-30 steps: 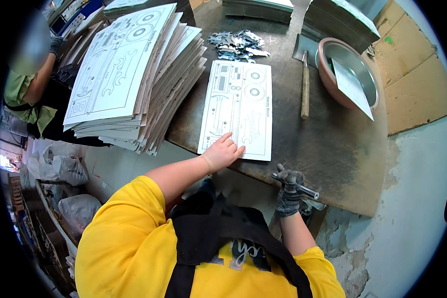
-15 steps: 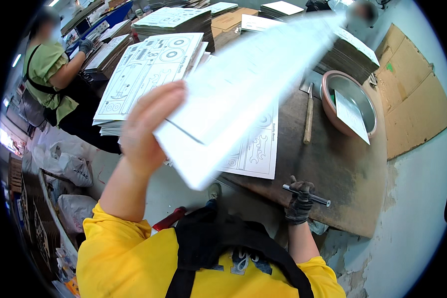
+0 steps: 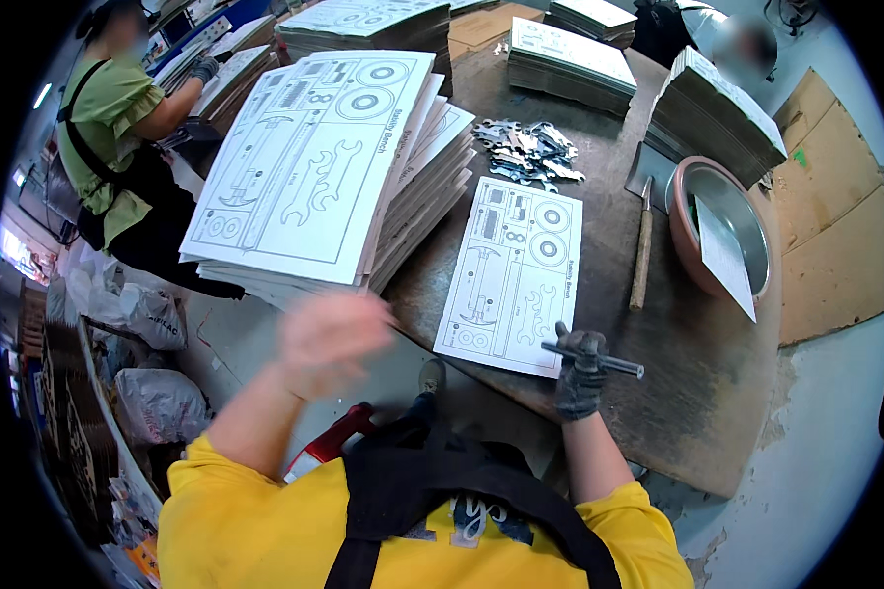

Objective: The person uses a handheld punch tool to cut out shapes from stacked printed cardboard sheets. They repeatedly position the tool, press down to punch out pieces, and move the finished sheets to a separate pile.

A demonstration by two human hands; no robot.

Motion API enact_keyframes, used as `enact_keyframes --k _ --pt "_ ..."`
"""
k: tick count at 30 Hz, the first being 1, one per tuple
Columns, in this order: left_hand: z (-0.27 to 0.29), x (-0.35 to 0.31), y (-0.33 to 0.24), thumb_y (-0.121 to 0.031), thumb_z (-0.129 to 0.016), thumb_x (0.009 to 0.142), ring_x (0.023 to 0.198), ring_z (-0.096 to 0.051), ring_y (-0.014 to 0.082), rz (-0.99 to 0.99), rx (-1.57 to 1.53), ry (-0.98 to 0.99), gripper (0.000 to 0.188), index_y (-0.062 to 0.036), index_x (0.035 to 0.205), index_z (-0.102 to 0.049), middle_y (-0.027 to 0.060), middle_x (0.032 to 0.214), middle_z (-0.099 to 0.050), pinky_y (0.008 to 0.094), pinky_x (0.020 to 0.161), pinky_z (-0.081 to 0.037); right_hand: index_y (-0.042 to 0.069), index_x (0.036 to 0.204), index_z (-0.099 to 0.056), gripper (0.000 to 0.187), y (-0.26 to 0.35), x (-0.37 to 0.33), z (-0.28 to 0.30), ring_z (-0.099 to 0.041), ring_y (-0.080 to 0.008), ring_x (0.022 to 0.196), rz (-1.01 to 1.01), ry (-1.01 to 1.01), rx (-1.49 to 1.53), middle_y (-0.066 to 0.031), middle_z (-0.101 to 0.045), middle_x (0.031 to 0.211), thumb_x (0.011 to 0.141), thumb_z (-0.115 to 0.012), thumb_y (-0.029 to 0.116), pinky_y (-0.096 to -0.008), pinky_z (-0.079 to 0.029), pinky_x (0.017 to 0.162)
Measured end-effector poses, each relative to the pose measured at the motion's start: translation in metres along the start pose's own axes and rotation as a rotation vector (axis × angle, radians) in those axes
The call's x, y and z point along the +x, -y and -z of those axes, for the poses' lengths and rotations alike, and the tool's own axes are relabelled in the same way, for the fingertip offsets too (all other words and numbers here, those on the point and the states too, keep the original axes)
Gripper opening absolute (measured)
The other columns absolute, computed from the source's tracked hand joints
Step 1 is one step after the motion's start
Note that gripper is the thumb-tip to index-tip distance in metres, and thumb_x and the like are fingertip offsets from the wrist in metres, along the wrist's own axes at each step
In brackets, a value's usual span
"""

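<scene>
My left hand (image 3: 334, 336), bare and smeared by motion, hovers at the near lower corner of a tall stack of printed boards (image 3: 314, 167); no sheet shows in it. My gloved right hand (image 3: 581, 378) is closed around a short dark metal rod (image 3: 623, 367), whose ends stick out on both sides. This hand is beside the lower right corner of a single printed board (image 3: 516, 270) with line drawings of tools, lying flat on the table. Just beyond that board is a loose pile of small silvery wrench-shaped pieces (image 3: 528, 152).
Right of the board lies a wooden-handled tool (image 3: 641, 250) with a flat metal head. A pinkish bowl (image 3: 686, 236) with a sheet leaning in it stands near the wall. More board stacks (image 3: 572, 83) line the far side. At the left works another person (image 3: 113, 123).
The large sheet my left hand held up is out of that hand, uncovering the flat board and the wrench pile. My left hand has dropped slightly; my right still grips the rod.
</scene>
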State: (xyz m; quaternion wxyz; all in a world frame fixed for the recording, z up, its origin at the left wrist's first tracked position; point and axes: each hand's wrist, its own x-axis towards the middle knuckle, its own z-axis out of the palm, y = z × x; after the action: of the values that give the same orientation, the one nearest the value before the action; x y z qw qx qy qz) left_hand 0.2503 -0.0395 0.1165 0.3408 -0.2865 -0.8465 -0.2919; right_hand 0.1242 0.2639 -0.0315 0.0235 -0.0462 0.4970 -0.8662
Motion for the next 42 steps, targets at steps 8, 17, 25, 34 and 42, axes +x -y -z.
enact_keyframes --k 8,17,25,34,42 --pt "-0.217 -0.044 0.072 -0.025 -0.059 0.075 0.121 -0.037 0.0303 0.380 0.076 0.416 0.052 -0.0007 0.119 -0.045 0.0146 0.128 -0.041 0.0417 0.100 -0.030 0.007 0.065 -0.051 0.032 -0.091 0.100 -0.028 -0.052 -0.0151 0.057 0.089 0.044 -0.019 -0.0048 -0.053 0.059 0.080 -0.061 0.033 -0.0445 -0.042 0.092" --pt "-0.238 -0.059 0.087 -0.018 -0.051 0.078 0.121 -0.037 0.0289 0.452 0.162 0.490 0.046 0.0015 0.120 -0.044 0.0155 0.129 -0.040 0.0408 0.101 -0.028 0.008 0.069 -0.050 0.029 -0.132 0.128 -0.036 -0.053 -0.0145 0.064 0.183 0.164 -0.173 -0.0043 -0.053 0.064 0.081 -0.060 0.032 -0.0435 -0.039 0.095" --pt "-0.241 -0.060 0.088 -0.015 -0.048 0.079 0.121 -0.038 0.0276 0.465 0.235 0.488 0.043 0.0013 0.119 -0.046 0.0142 0.128 -0.042 0.0394 0.101 -0.030 0.002 0.108 -0.053 0.030 -0.085 0.038 -0.054 -0.055 -0.0139 0.079 0.050 0.306 -0.532 -0.0058 -0.059 0.090 0.085 -0.055 0.022 -0.0246 -0.045 0.071" --pt "-0.245 -0.060 0.086 -0.014 -0.046 0.080 0.121 -0.037 0.0272 0.426 0.279 0.495 0.043 0.0011 0.120 -0.045 0.0142 0.129 -0.041 0.0393 0.102 -0.027 0.007 0.087 -0.048 0.022 -0.080 -0.076 -0.017 -0.044 -0.0118 0.052 -0.311 0.258 -0.256 -0.0006 -0.044 0.059 0.087 -0.051 0.029 -0.0303 -0.048 0.070" --pt "-0.230 -0.063 0.080 -0.015 -0.060 0.074 0.116 -0.041 0.0270 0.427 0.029 0.448 0.051 -0.0050 0.121 -0.044 0.0135 0.120 -0.047 0.0399 0.101 -0.029 0.009 0.069 -0.045 0.035 -0.041 -0.043 -0.017 -0.049 -0.0143 0.062 -0.018 0.000 -0.103 -0.0014 -0.050 0.064 0.083 -0.056 0.039 -0.0477 -0.034 0.097"
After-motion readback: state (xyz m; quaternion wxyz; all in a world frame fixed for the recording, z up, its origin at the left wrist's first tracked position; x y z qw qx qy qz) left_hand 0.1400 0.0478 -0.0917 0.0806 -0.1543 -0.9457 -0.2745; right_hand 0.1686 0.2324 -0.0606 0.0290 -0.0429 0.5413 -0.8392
